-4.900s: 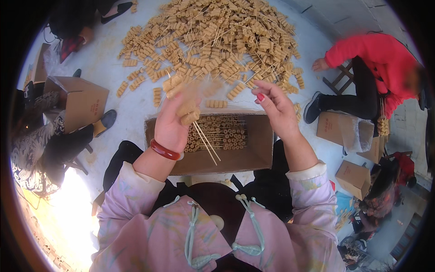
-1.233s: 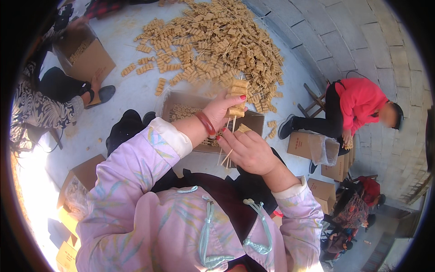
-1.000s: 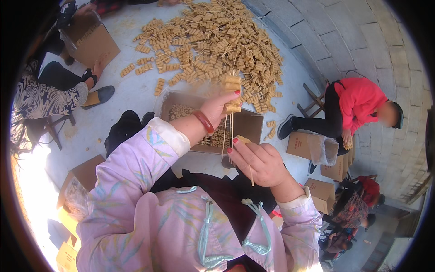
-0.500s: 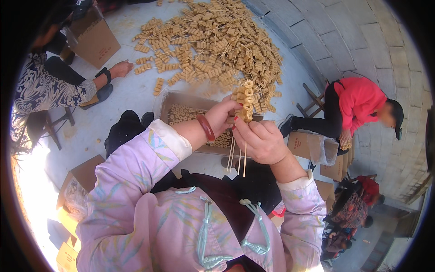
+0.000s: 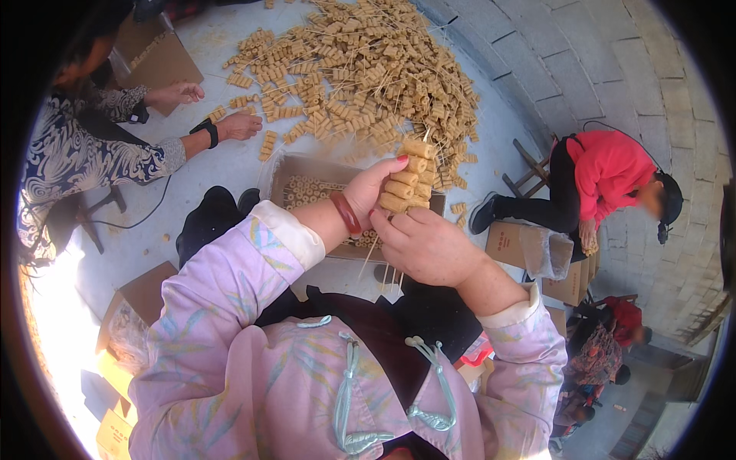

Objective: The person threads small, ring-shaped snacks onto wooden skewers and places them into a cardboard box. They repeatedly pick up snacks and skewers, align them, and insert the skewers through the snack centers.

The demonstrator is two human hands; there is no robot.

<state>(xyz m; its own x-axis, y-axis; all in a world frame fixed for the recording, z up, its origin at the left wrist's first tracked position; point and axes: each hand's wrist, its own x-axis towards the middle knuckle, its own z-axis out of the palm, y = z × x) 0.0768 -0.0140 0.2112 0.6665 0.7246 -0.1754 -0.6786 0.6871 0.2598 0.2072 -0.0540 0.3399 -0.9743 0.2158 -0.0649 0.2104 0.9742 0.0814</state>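
Spread across the pale concrete floor (image 5: 230, 165), a large heap of tan, ridged food rolls threaded on thin wooden skewers (image 5: 360, 69), reaching from the top of the view down toward the middle. Just below that heap, an open brown cardboard box (image 5: 307, 172) with rows of the same skewered rolls packed inside, partly hidden behind the raised arms. To the upper left, a second brown cardboard box (image 5: 157, 57), and beside it a seated person in a dark patterned blouse (image 5: 69, 153), both hands stretched toward stray rolls at the heap's edge. At the right, by a curved grey block wall (image 5: 613, 84), a person in a red jacket (image 5: 609, 169) bent over another open carton (image 5: 529, 249).

In the middle, above the packed box, a bunch of skewered tan rolls (image 5: 408, 178) held upright, bare stick ends pointing down. Left hand (image 5: 368, 192), with a red bangle (image 5: 345, 213) on the wrist, closed around the bunch from the left side. Right hand (image 5: 429, 245) clasped around the sticks just beneath the rolls, fingers curled tight, touching the left hand.
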